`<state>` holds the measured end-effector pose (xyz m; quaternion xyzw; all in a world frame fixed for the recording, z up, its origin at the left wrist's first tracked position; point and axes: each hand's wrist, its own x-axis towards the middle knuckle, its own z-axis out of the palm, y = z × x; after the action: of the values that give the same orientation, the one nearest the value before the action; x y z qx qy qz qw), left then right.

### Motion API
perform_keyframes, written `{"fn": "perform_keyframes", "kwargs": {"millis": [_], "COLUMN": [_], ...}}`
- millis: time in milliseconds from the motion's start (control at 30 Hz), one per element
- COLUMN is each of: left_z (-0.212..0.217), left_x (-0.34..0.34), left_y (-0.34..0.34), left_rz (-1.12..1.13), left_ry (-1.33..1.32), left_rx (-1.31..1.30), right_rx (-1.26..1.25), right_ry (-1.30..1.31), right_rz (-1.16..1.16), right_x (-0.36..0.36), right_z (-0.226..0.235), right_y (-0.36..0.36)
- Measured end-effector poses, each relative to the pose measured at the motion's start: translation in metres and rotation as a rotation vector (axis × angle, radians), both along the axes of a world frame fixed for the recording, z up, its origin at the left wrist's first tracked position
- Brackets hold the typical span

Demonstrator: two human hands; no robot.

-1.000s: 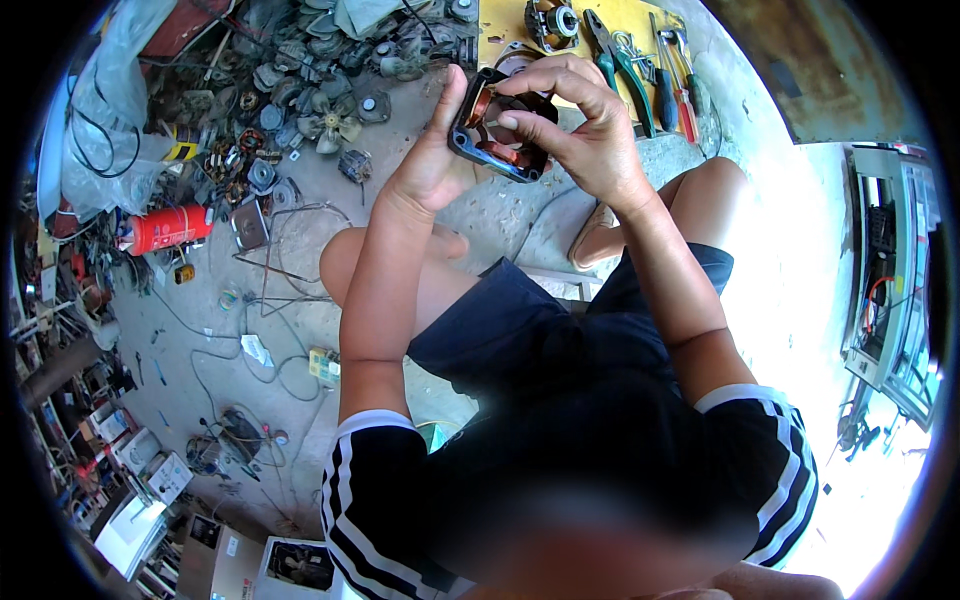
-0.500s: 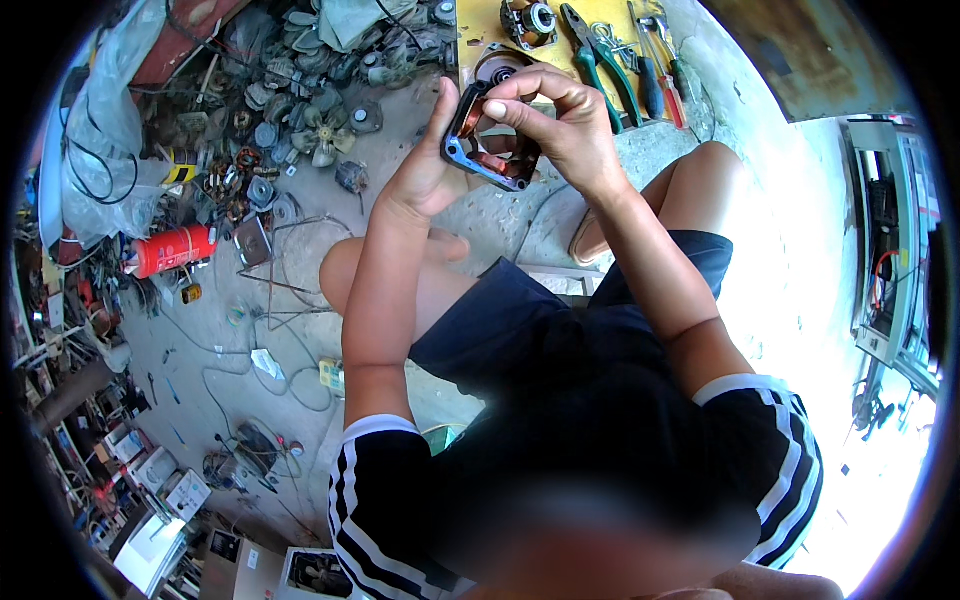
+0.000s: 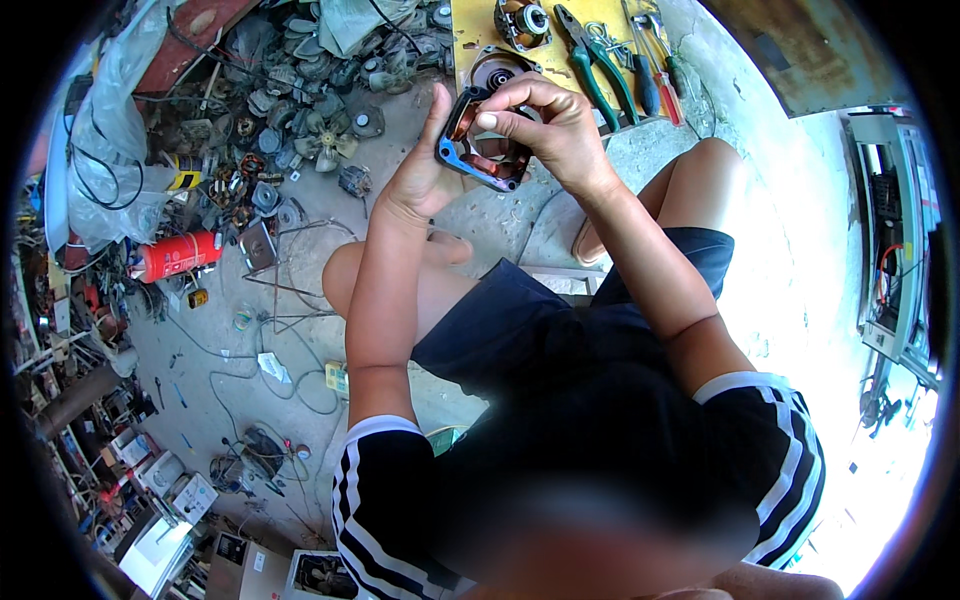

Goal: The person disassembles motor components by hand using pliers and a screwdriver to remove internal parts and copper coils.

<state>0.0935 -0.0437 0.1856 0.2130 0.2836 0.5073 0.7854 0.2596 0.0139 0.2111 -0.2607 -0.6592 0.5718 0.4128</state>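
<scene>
In front of me I hold up a motor stator [image 3: 448, 155], a dark squarish frame with a blue side and reddish copper coils around its open middle. My left hand [image 3: 417, 178] grips it from the left, thumb pointing up along the side and the other fingers mostly hidden behind. At the frame's upper part, my right hand [image 3: 565, 135] has thumb and forefinger pinched beside a copper coil. What lies between those fingertips is too small to make out. Just beyond, a round motor end cover [image 3: 497, 68] lies on the yellow board [image 3: 480, 22].
On the board are another motor part [image 3: 523, 22], green-handled pliers [image 3: 597, 75] and several screwdrivers [image 3: 660, 80]. Grimy motor parts [image 3: 290, 80] are heaped at far left, near a red cylinder [image 3: 180, 256]. Cables [image 3: 225, 385] trail over the floor; a metal cabinet [image 3: 890, 240] stands right.
The stator and both hands have shifted very slightly, and the stator is tilted a little differently. My right finger and thumb stay pinched by the coil.
</scene>
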Motion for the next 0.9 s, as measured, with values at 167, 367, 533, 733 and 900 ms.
{"fn": "perform_keyframes", "kwargs": {"millis": [167, 367, 533, 733, 900], "left_z": [0.0026, 0.0045, 0.0054, 0.0032, -0.0005], "left_x": [0.0001, -0.0009, -0.0009, -0.0018, -0.0047], "left_y": [0.0001, -0.0003, -0.0004, 0.0004, 0.0012], "left_rz": [0.002, 0.014, 0.016, 0.007, -0.004], "left_ry": [0.020, 0.037, 0.036, 0.029, 0.018], "left_rx": [-0.003, -0.002, 0.001, -0.011, 0.018], "right_rx": [0.113, 0.093, 0.090, 0.147, 0.112], "right_ry": [0.020, 0.000, -0.013, 0.016, 0.021], "right_rz": [-0.049, -0.024, -0.018, -0.057, -0.042], "right_x": [-0.0027, -0.0014, -0.0015, -0.0042, -0.0034], "right_z": [-0.0054, -0.0010, 0.0002, -0.0036, -0.0013], "right_y": [-0.0018, -0.0040, -0.0046, -0.0036, -0.0046]}}
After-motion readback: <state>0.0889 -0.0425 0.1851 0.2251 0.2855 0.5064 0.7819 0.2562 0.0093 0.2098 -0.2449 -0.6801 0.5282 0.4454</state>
